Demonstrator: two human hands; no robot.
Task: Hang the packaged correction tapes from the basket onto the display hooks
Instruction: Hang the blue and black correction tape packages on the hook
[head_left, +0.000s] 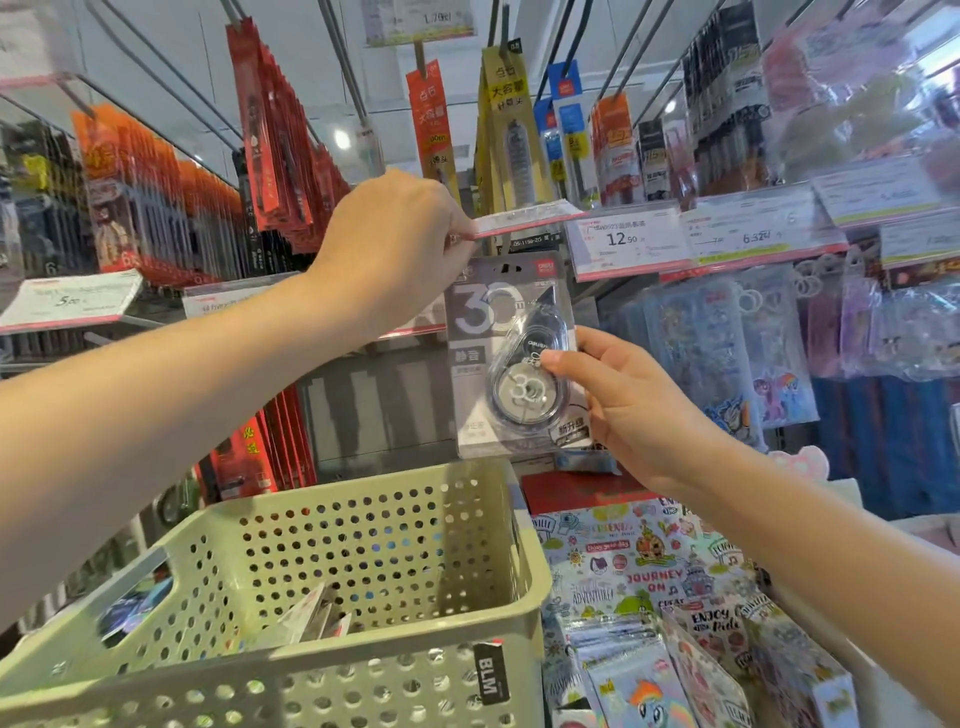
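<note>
Basket (291, 670), pale green and perforated, sits low left with a few packs inside. Above it, the left hand (400, 244) pinches a price tag holder (524, 221) upward. Below the holder, the right hand (618, 410) grips the packaged correction tape (498, 358) by its lower right edge.

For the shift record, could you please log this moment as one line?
left hand: lifting price tag | right hand: holding correction tape pack below tag | basket: packs remain | hung: not yet

We reach both bare arms forward: our left hand (395, 249) raised, fingers pinched together; our right hand (618, 410) lower, fingers closed in a grip
</note>
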